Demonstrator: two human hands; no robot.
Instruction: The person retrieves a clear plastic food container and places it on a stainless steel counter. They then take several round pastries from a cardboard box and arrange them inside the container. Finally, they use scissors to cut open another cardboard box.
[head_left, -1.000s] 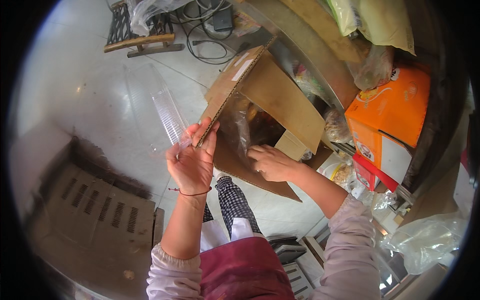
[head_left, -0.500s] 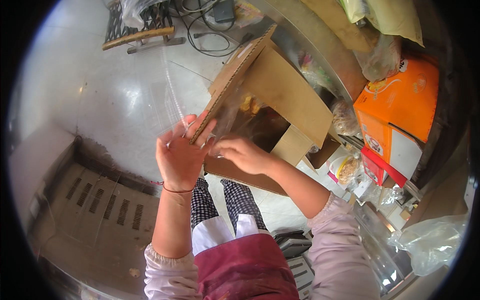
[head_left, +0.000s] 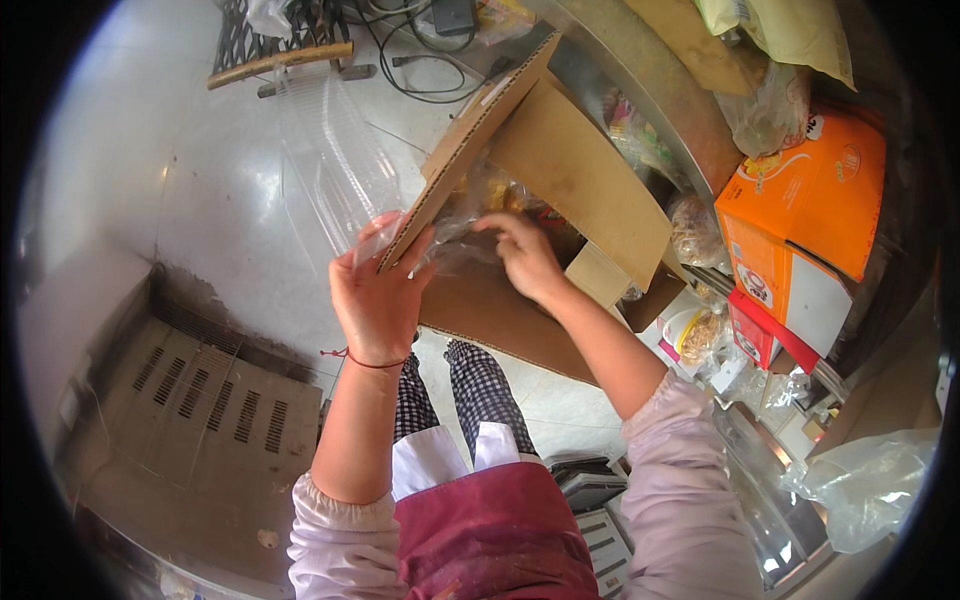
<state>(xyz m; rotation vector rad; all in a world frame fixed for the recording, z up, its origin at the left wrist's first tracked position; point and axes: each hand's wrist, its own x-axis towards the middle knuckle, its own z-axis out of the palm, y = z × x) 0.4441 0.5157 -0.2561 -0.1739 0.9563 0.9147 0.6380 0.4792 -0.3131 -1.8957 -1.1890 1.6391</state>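
An open cardboard box (head_left: 500, 330) stands in front of me, one flap (head_left: 470, 150) raised toward the left. My left hand (head_left: 378, 300) is closed at the lower corner of that flap, fingers on both sides of its edge. Outside the flap, the same hand holds a long, clear, ridged plastic tray (head_left: 335, 170), which slants up and away. Over the box opening is my right hand (head_left: 525, 255), its index finger stretched out beside crumpled clear plastic film (head_left: 455, 240). Behind the film, yellowish packed items show inside the box, too blurred to name.
An orange carton (head_left: 800, 200) stands on the right, with clear bags and a tub of brown food (head_left: 695, 338) near it. Black cables (head_left: 425, 75) and a dark slatted rack (head_left: 280, 45) lie beyond the box. A vented metal panel (head_left: 200, 400) is at lower left.
My right hand has moved away from my left and up over the box opening, its fingers extending. My left hand has turned, and the clear tray shows more plainly.
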